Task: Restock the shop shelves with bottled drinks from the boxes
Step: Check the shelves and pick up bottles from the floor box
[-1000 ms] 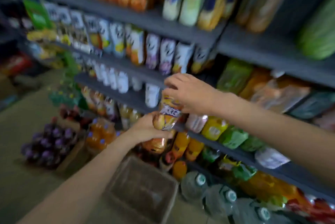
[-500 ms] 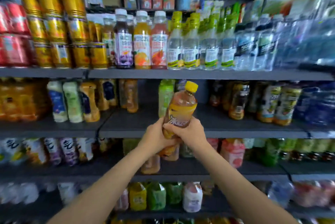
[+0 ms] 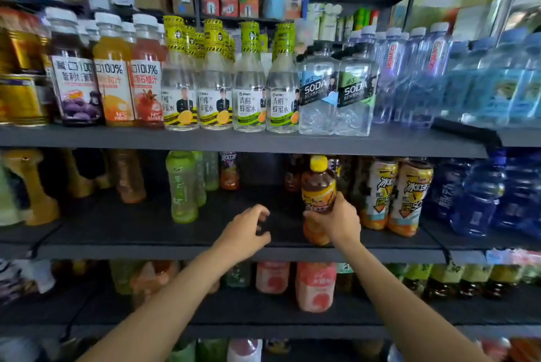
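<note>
My right hand (image 3: 336, 222) wrapped round an orange iced-tea bottle (image 3: 318, 197) with yellow cap, bottle upright on the dark middle shelf (image 3: 146, 233) beside two matching bottles (image 3: 395, 194), my left hand (image 3: 244, 234) loosely curled, holding nothing, above the shelf edge

Our right hand (image 3: 336, 222) covers the lower label of the yellow-capped amber tea bottle (image 3: 318, 186). The blue water bottles (image 3: 480, 194) at right and yellow bottles (image 3: 32, 186) at left blur unreadably; the frame's bottom edge crops our forearms.
</note>
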Tool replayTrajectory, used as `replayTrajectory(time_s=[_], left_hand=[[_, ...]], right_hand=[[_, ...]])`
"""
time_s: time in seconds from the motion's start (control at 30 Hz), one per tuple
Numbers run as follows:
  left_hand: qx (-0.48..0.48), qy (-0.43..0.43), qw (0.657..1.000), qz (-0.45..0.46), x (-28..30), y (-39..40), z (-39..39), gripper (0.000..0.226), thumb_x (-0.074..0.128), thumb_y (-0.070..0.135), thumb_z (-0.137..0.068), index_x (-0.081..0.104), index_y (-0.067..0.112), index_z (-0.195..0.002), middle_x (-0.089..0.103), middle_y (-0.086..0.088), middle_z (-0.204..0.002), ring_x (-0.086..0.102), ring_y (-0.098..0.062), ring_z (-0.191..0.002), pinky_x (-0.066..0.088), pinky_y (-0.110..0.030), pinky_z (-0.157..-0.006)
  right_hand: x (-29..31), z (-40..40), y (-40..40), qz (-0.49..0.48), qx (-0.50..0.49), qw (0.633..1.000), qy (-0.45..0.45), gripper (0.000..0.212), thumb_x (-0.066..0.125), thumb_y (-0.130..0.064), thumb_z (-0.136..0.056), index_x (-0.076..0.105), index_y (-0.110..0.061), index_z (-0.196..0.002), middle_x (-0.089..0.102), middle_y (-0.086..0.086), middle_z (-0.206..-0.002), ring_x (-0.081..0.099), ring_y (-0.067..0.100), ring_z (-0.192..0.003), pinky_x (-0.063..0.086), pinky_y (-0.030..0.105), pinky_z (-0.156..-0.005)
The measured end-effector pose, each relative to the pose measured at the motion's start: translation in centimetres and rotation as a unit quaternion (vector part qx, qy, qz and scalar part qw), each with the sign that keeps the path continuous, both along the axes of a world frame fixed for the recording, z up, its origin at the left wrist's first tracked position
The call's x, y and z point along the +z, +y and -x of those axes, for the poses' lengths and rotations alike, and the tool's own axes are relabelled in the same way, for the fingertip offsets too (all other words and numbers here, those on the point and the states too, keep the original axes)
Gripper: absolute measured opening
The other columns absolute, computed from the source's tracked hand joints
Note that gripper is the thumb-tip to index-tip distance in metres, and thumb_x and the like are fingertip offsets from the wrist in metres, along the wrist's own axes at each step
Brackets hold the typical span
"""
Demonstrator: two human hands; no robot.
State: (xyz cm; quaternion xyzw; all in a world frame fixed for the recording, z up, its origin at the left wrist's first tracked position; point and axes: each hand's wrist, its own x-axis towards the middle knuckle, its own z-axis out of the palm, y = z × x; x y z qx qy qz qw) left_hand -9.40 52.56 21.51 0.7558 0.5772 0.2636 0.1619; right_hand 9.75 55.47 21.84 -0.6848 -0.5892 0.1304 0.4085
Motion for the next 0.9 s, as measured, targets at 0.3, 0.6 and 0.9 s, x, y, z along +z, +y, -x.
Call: replayTrajectory(time_s=[0.3,0.6,0.9], left_hand=[[0.057,-0.073,0.994,0.053,-1.4,3.9,-3.4,0.045,0.061,0.021,-0.087,0.042,0.015,-0.128,0.052,0.0,-0.126,0.057,-0.014,-0.102,0.049,-0.03,-0.088],[0.083,-0.119,0.988,0.058,-3.4,6.8,-6.9,0.054,0.067,0.023,-0.083,0.041,0.011,-0.129,0.053,-0.008,-0.13,0.054,-0.024,-0.115,0.045,-0.038,-0.095],[0.153,-0.162,0.973,0.052,-4.4,9.7,-9.1,0.053,0.07,0.026,-0.08,0.043,0.012,-0.123,0.054,-0.008,-0.126,0.048,-0.028,-0.119,0.041,-0.037,-0.098]], right_hand=[[-0.2,0.9,4.1,0.046,0.054,0.998,-0.001,0.059,0.077,-0.037,-0.073,0.048,-0.007,-0.115,0.063,0.01,-0.112,0.059,0.029,-0.106,0.048,0.035,-0.081],[-2.3,-0.6,4.3,0.047,0.154,0.987,0.022,0.05,0.074,-0.023,-0.078,0.053,-0.004,-0.119,0.063,0.008,-0.114,0.057,0.022,-0.109,0.037,0.016,-0.075],[-3.0,-4.0,7.9,0.038,0.026,0.998,0.046,0.071,0.072,-0.026,-0.079,0.033,-0.004,-0.133,0.038,0.017,-0.132,0.047,0.034,-0.116,0.041,0.036,-0.089]])
